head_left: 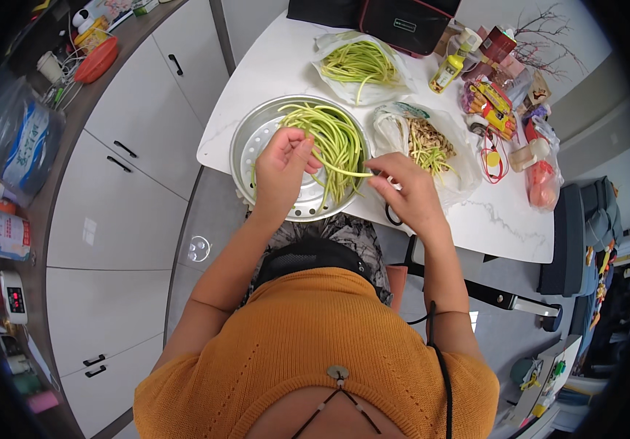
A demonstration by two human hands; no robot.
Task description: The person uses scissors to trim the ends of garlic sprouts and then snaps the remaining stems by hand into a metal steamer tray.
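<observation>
Over a round metal steamer pan with holes in its base, my left hand pinches a green garlic scape, thumb against fingertips. My right hand, by the pan's right rim, grips the pale end of a garlic scape between thumb and fingers. Whether both hands hold the same one I cannot tell. A heap of long garlic scapes lies in the pan beneath them. Just beyond my right hand, an open white plastic bag contains short cut pieces, some green, some brownish.
Behind the pan, another plastic bag holds more garlic scapes. A yellow-green bottle, snack packets and jars crowd the right side of the white table. White cabinets stand at left; scissor-like dark handles show near the table's front edge.
</observation>
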